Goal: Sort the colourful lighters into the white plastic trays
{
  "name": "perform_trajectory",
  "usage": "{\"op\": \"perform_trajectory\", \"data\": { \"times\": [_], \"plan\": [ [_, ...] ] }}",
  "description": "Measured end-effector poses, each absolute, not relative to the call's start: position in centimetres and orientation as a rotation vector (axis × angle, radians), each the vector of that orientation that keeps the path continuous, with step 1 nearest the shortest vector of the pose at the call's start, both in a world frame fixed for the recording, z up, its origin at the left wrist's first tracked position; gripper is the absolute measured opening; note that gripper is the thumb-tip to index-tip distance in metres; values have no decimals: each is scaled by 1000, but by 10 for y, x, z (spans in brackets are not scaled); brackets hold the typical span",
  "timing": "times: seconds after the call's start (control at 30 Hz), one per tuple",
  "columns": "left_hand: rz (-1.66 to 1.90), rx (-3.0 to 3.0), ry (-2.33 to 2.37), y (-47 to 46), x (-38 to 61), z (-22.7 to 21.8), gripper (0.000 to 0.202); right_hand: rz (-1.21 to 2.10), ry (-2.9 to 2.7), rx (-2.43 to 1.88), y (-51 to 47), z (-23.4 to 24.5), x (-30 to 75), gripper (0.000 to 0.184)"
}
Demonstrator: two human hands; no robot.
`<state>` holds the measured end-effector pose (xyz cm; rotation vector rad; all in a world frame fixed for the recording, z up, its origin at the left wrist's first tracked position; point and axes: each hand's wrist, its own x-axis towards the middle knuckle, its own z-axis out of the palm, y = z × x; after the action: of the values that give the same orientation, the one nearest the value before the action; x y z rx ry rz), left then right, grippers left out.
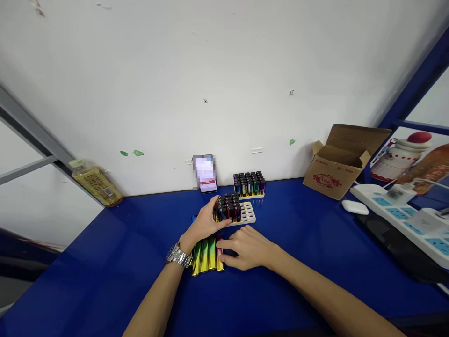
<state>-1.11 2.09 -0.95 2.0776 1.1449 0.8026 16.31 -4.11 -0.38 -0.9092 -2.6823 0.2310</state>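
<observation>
My left hand [204, 222], with a metal watch [178, 255] on its wrist, curls around the left side of a group of black-topped shiny tubes [228, 206]. They stand upright in a white rack [248, 213] whose right part shows open holes. Just below lie several metallic tubes [204, 257], side by side, in gold, green and yellow. At the right end of this row is a pink-and-gold tube [220, 255]; the thumb and forefinger of my right hand [245, 248] close on it. My left hand and wrist hide part of the row's upper end.
Behind stands a second rack of black-topped tubes [249, 185]. A phone [206, 173] leans on the wall. At left a bottle [96, 184] tilts; at right are a cardboard box [333, 164], a white case [355, 207], a black object [396, 248] and a power strip [403, 215].
</observation>
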Motion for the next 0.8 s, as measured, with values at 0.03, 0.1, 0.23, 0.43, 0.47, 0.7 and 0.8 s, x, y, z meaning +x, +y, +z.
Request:
{"op": "perform_trajectory", "data": {
  "times": [0.03, 0.1, 0.23, 0.43, 0.47, 0.7, 0.8],
  "plan": [
    [806, 2074, 1141, 21, -11, -10, 72, 251, -2714, -953, -41, -3, 163, 25],
    [810, 2071, 1129, 21, -11, -9, 71, 257, -2734, -1082, -40, -1, 164, 31],
    [799, 2089, 1135, 20, -11, -7, 72, 237, -2710, -1289, -38, 0, 167, 29],
    [786, 2097, 1149, 21, -11, -8, 74, 343, -2669, -1342, -41, 2, 166, 15],
    [787, 2100, 1153, 21, -11, -8, 73, 362, -2656, -1340, -41, 2, 166, 12],
    [805, 2124, 1166, 18, -9, -4, 65, 774, -2398, -1052, -35, -8, 171, 30],
    [803, 2122, 1145, 18, -10, -4, 65, 775, -2099, -940, -32, -9, 169, 45]
  ]
}}
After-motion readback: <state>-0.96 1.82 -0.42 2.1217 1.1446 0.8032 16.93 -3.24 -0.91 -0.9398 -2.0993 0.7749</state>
